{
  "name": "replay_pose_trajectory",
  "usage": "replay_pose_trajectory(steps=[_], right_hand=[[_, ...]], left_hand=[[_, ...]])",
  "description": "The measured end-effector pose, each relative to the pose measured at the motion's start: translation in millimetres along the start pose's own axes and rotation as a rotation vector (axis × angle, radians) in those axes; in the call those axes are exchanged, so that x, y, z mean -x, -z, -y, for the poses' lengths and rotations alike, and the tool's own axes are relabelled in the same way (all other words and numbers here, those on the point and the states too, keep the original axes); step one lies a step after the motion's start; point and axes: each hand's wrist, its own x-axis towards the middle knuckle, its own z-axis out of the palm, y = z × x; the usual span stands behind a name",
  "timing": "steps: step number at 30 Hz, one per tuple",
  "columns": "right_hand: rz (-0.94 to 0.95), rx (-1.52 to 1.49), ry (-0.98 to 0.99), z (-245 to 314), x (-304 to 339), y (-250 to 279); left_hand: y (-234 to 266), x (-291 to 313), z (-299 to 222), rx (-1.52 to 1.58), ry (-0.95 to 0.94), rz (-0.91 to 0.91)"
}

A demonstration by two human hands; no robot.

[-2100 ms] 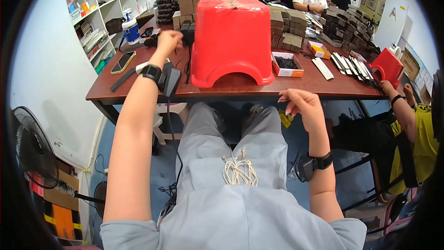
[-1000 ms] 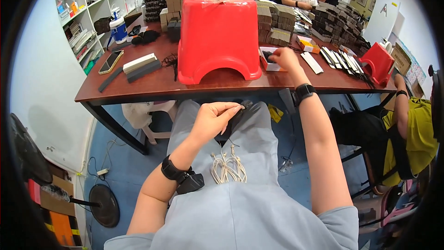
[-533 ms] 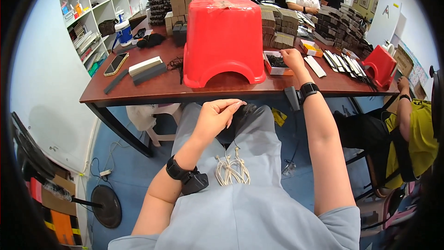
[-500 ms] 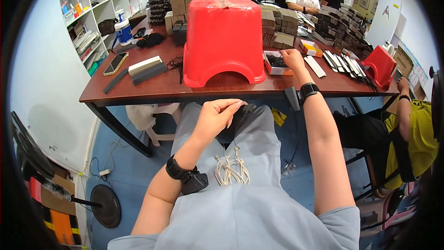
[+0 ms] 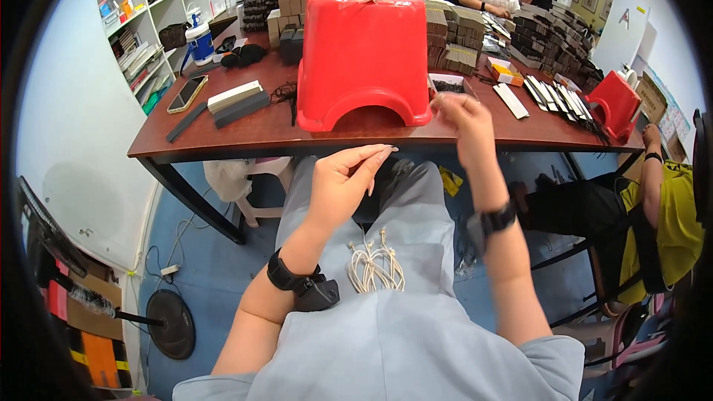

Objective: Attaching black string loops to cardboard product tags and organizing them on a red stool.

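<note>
My left hand (image 5: 347, 182) is held over my lap, just in front of the table edge, with thumb and forefinger pinched. Something tiny and pale may show at its fingertips, too small to name. My right hand (image 5: 469, 128) is over the front edge of the table, fingers drawn together and slightly blurred; what they hold, if anything, cannot be made out. Just beyond it stands a small white box of black bits (image 5: 448, 87), partly hidden by the red stool. That upturned red plastic stool (image 5: 364, 56) stands on the table (image 5: 245, 130) ahead of both hands.
Left on the table are a phone (image 5: 187, 94), a white and grey block (image 5: 238, 102) and a dark strip (image 5: 186, 122). White strips (image 5: 553, 96) and a second red stool (image 5: 615, 104) lie right. Stacked bundles line the back. A person in yellow (image 5: 679, 230) sits at right.
My right hand has come back from the box of black bits toward me and down, to the table's front edge. The left hand stays pinched in nearly the same place.
</note>
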Motion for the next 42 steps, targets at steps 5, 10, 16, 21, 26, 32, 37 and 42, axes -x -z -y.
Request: replay_pose_trajectory(steps=[5,10,16,21,26,32,37,42], right_hand=[[0.087,-0.283,0.135,17,75,-46],[0.021,-0.334,0.12,20,85,-55],[-0.114,-0.368,0.03,12,91,-53],[-0.116,-0.386,-0.003,13,93,-54],[-0.125,-0.395,0.002,12,92,-54],[-0.122,-0.391,0.006,12,92,-54],[-0.109,-0.385,0.01,12,92,-55],[-0.092,-0.392,0.021,13,93,-54]], left_hand=[[-7,13,-15,-0.22,-0.279,-0.023],[-5,19,-21,-0.313,-0.398,-0.051],[-6,23,-24,-0.351,-0.522,-0.176],[-5,22,-22,-0.429,-0.613,-0.159],[-7,23,-23,-0.498,-0.655,-0.099],[-11,22,-24,-0.504,-0.732,-0.089],[-11,21,-20,-0.503,-0.742,-0.09],[-11,19,-17,-0.537,-0.742,-0.086]])
